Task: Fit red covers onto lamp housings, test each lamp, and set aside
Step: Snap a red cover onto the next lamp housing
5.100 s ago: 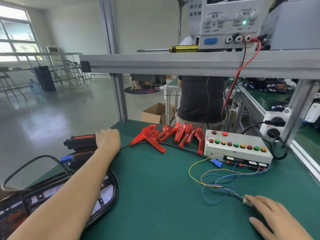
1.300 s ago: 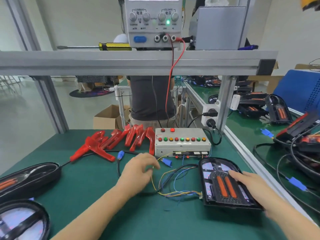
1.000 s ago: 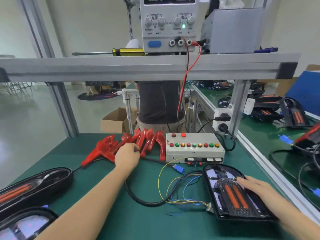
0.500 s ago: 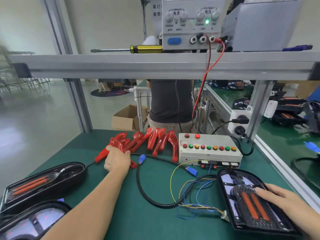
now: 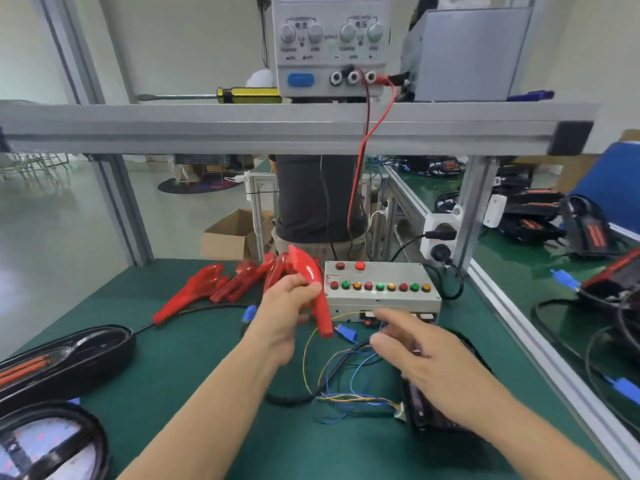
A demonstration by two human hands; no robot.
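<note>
Your left hand is raised off the green bench mat, fingers and thumb curled round a glossy red curved plastic lamp cover; its narrow end points down toward the wires. Just beyond that hand, more red plastic covers of the same kind lie in a loose heap on the mat.

Your right hand hovers with fingers spread and relaxed, gripping nothing. Under its wrist and palm lies the black oval lamp housing, mostly hidden; only its near left edge shows. A bundle of thin yellow, blue and white wires runs between your hands to a small white connector at the housing's edge.

Just beyond your right fingertips stands the grey metal test box with a row of red, green and amber buttons. Far to the left of your left forearm two more black lamp housings sit at the bench edge. Up on the aluminium shelf: a white bench power supply and a yellow-handled screwdriver.
</note>
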